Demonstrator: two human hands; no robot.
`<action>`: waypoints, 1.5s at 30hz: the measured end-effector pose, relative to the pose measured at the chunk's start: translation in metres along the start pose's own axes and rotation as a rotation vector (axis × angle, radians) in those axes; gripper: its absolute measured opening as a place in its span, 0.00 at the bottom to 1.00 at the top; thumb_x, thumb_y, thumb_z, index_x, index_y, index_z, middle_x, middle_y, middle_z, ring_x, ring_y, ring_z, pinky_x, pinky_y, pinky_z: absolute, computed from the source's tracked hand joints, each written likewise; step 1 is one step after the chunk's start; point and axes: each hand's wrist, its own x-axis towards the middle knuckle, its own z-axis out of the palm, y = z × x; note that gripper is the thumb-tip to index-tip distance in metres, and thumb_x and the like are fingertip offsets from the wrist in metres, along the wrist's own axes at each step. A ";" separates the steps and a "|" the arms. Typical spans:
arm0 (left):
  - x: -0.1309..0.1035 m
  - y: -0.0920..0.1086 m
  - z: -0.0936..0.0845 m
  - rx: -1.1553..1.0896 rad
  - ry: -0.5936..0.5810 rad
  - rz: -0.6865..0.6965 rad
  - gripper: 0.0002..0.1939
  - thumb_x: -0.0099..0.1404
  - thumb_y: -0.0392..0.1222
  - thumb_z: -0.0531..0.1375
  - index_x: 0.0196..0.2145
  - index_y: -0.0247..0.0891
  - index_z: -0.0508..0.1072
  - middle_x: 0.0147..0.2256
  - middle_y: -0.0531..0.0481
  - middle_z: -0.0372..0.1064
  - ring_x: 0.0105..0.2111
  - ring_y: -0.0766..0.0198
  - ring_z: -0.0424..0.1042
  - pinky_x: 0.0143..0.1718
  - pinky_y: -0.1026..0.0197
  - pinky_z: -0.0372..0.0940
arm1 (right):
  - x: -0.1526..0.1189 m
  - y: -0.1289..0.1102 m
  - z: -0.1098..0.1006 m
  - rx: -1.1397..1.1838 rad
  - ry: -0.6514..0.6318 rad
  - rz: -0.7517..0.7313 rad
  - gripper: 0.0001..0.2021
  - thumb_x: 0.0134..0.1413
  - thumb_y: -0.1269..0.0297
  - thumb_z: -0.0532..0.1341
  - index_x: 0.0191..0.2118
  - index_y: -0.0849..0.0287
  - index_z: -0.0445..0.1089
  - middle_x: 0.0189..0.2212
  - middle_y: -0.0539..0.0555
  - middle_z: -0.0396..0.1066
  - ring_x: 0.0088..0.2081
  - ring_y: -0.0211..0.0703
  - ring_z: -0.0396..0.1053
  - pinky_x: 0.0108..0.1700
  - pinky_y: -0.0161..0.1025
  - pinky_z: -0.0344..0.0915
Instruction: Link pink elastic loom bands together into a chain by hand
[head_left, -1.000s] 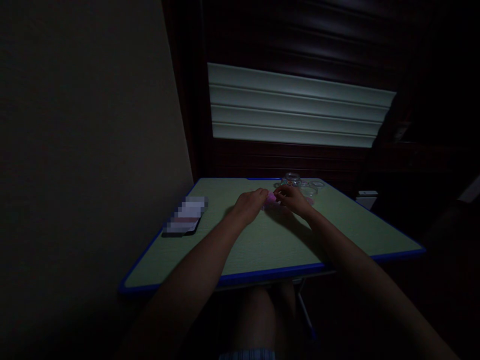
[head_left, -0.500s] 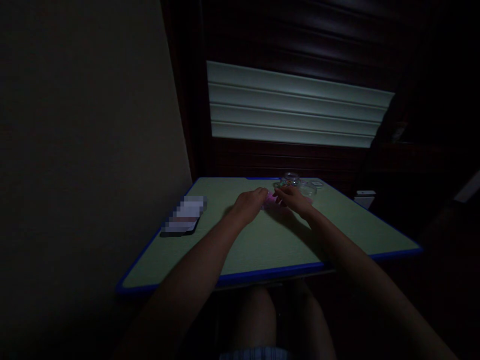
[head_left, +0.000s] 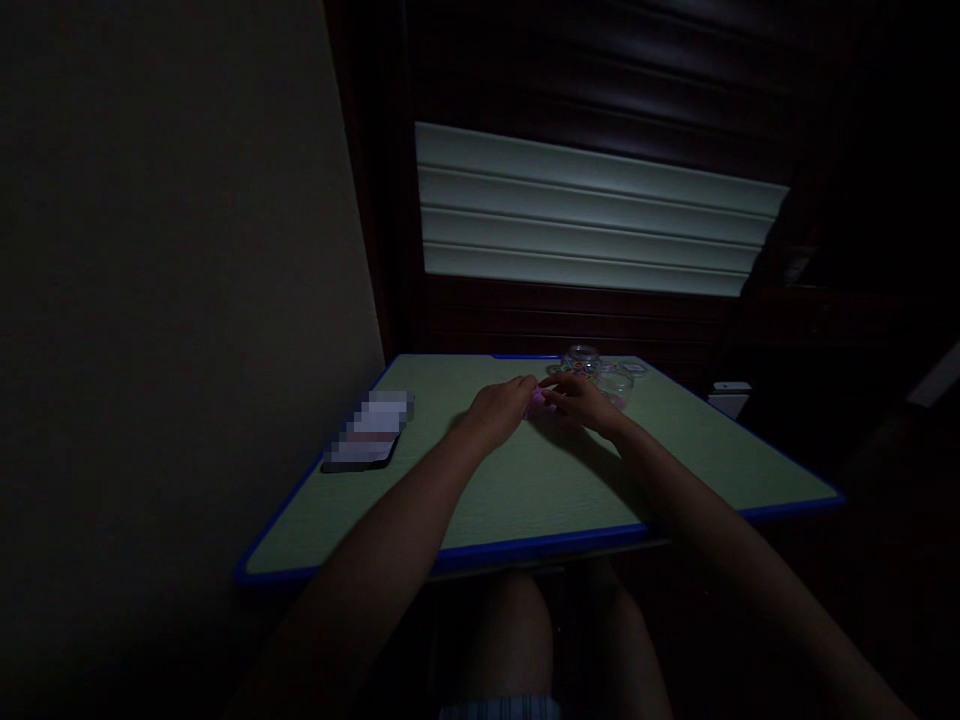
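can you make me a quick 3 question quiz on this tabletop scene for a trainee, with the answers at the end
1. True or false: the clear round jar with multicoloured contents stands beyond the bare right hand, towards the table's far edge.

2. Multiple choice: what shows between the bare left hand and the right hand?
a) a yellow wooden block
b) a small pink item
c) a black metal spoon

3. Fill in the blank: the pale green rectangular tabletop has a ____ edge.

Key: 1 true; 2 b; 3 blue
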 end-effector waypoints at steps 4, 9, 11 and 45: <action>0.000 -0.002 0.001 0.008 -0.009 0.017 0.14 0.65 0.43 0.41 0.42 0.38 0.62 0.39 0.48 0.67 0.35 0.62 0.67 0.33 0.63 0.57 | 0.003 0.004 -0.001 -0.031 0.008 -0.051 0.09 0.45 0.63 0.58 0.28 0.65 0.67 0.23 0.51 0.66 0.23 0.32 0.62 0.27 0.31 0.60; 0.000 -0.007 0.005 0.047 -0.052 0.041 0.14 0.65 0.41 0.41 0.42 0.38 0.62 0.38 0.47 0.66 0.35 0.62 0.66 0.34 0.62 0.58 | 0.004 0.004 -0.002 -0.042 0.032 -0.038 0.09 0.44 0.63 0.57 0.28 0.65 0.66 0.22 0.51 0.65 0.23 0.34 0.62 0.26 0.32 0.59; 0.000 -0.009 0.006 0.057 -0.048 0.058 0.14 0.65 0.41 0.41 0.42 0.38 0.62 0.39 0.47 0.66 0.35 0.62 0.66 0.34 0.62 0.58 | 0.004 0.004 -0.003 -0.078 0.032 -0.046 0.08 0.44 0.63 0.57 0.28 0.65 0.66 0.23 0.52 0.66 0.24 0.34 0.62 0.27 0.33 0.59; -0.003 -0.013 0.007 0.074 -0.088 0.081 0.14 0.64 0.42 0.43 0.37 0.36 0.66 0.38 0.44 0.67 0.36 0.62 0.67 0.35 0.61 0.60 | -0.020 0.013 -0.064 -1.214 0.612 0.269 0.15 0.53 0.69 0.47 0.33 0.65 0.71 0.31 0.63 0.70 0.34 0.47 0.67 0.33 0.38 0.53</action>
